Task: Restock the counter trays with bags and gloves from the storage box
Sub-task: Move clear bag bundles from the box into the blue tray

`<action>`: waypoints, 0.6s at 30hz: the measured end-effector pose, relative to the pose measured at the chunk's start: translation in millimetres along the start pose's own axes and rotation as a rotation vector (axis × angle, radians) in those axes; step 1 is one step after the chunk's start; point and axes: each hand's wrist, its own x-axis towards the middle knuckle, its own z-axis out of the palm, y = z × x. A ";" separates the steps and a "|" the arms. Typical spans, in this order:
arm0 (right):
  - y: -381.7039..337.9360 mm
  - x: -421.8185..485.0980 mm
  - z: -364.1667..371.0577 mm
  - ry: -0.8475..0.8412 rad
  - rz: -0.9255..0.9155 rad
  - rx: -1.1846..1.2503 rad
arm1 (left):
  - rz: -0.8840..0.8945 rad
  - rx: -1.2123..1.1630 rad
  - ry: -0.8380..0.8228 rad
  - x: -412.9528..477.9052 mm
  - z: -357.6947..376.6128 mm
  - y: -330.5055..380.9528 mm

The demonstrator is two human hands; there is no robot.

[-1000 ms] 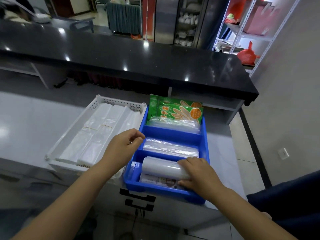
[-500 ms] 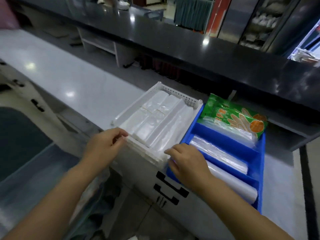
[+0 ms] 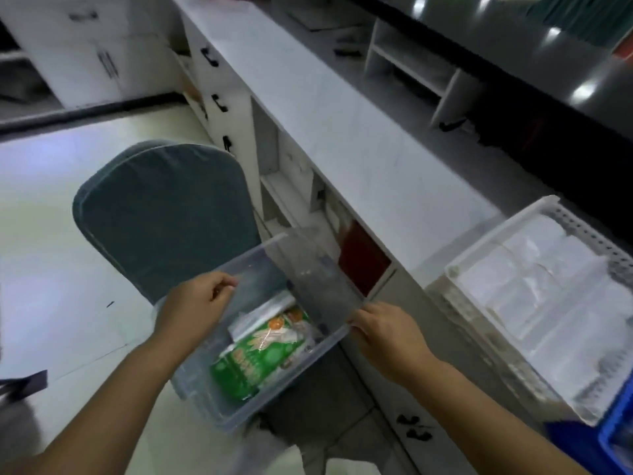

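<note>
Head view, looking down past the edge of the white counter: the clear storage box sits low in front of the counter's cupboards, just beside a grey-blue padded chair. What it rests on is hidden. Its clear lid is tilted up over the far half of the box. The left grip is narrow, with thumb and fingers curled on the lid's left edge. The right grip is also narrow, its fingers curled onto the lid's near right corner, where the lid meets the box rim. Inside the box lies a green glove packet, and a flat pack of clear bags rests partly on top of it. Up on the counter to the right stands the white tray, filled with folded clear bags. A corner of the blue tray touches it at the frame's lower right edge. The picture is blurred by motion.
</note>
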 end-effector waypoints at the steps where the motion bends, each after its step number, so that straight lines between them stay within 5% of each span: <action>1: -4.5 10.9 9.9 -0.032 0.008 0.012 | -0.030 0.020 -0.017 4.6 -2.6 -16.2; 18: 16.8 159.8 211.0 -0.525 0.157 0.214 | -0.282 0.169 -0.344 12.7 58.7 -129.4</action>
